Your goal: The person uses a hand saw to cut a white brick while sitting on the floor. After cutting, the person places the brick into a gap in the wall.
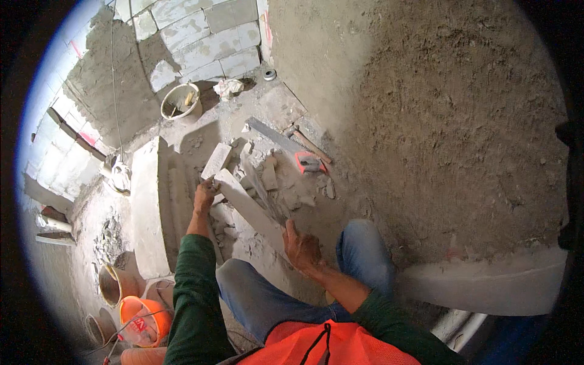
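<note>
And here, low over the rubble, the left hand [205,196] is at the upper end of a long, pale grey rectangular strip of block [248,207], fingers bent, the index finger reaching along to that end; whether they pinch it or merely press, I cannot tell. Across to the right hand [302,246]: fingers curled in, thumb up, right at the strip's lower end. A long, thin, grey blurred shape [266,193] runs up from the thumb, too smeared to name, and I cannot tell whether the fingers clamp on it or on the strip. The strip slants between the two hands, in front of the knees, a short, pale grey block piece [216,160] just beyond its upper end. Farther out, a handsaw with a red-orange handle [310,162] lies beside a wooden-handled hammer [311,145].
</note>
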`<state>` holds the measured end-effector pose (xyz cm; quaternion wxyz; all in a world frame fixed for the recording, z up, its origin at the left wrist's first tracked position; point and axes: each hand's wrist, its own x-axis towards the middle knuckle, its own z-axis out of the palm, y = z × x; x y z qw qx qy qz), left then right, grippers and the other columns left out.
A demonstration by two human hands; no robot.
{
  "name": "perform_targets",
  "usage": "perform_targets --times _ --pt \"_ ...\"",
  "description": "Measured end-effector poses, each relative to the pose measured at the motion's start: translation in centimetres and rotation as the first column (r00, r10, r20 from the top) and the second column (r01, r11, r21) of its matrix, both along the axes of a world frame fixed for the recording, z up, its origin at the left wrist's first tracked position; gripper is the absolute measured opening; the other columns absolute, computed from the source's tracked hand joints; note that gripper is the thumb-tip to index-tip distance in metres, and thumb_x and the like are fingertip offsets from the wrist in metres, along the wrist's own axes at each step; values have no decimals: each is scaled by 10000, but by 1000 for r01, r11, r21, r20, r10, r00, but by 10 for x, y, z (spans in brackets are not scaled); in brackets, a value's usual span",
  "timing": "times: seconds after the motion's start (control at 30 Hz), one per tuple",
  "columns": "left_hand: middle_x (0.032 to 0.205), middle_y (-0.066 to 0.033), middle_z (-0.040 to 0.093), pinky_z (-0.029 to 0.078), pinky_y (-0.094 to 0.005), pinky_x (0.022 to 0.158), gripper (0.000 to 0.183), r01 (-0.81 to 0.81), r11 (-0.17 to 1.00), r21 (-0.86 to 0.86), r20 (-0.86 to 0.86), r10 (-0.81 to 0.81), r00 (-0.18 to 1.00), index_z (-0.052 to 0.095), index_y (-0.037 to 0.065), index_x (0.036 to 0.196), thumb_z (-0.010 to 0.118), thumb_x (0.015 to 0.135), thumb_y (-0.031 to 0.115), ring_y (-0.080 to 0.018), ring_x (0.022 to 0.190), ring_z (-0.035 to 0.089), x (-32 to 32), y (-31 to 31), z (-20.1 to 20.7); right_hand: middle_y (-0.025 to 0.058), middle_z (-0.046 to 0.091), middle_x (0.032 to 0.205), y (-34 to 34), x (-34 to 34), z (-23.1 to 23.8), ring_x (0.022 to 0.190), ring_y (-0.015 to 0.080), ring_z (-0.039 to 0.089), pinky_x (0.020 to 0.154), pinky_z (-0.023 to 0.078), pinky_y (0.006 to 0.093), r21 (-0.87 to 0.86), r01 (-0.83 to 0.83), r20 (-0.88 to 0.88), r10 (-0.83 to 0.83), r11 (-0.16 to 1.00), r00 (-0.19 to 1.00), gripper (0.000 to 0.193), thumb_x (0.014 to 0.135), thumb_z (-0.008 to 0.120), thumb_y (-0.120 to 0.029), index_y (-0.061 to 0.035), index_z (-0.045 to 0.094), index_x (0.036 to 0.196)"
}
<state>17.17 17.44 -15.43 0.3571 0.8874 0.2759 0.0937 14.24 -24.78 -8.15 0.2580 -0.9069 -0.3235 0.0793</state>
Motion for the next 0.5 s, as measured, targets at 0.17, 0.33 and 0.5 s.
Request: perform_targets --times 0.17,0.33,0.5 --pt "1198 -213 673 516 -391 905 546 32 998 -53 -19 -33 999 585 115 1359 691 878 351 -334 1109 660 1 0 2 205 638 640 5 -11 3 580 386 655 542 509 475 140 83 -102 -69 987 992 382 1026 445 -268 47 497 1236" --pt "1213 -243 656 515 -403 921 564 59 997 -39 68 -57 996 565 89 1372 686 889 353 -359 1139 640 5 7 -5 212 630 639 4 0 1 570 386 646 530 496 473 -45 11 -62 -14 999 998 363 1022 463 -244 52 485 1230" --pt "1216 -230 659 523 -397 900 602 112 973 -203 183 -75 980 554 110 1387 696 884 409 -317 1109 658 1 6 -14 235 649 688 4 3 -7 628 404 673 544 518 481 88 128 21 -131 988 991 345 1019 466 -268 6 484 1227"
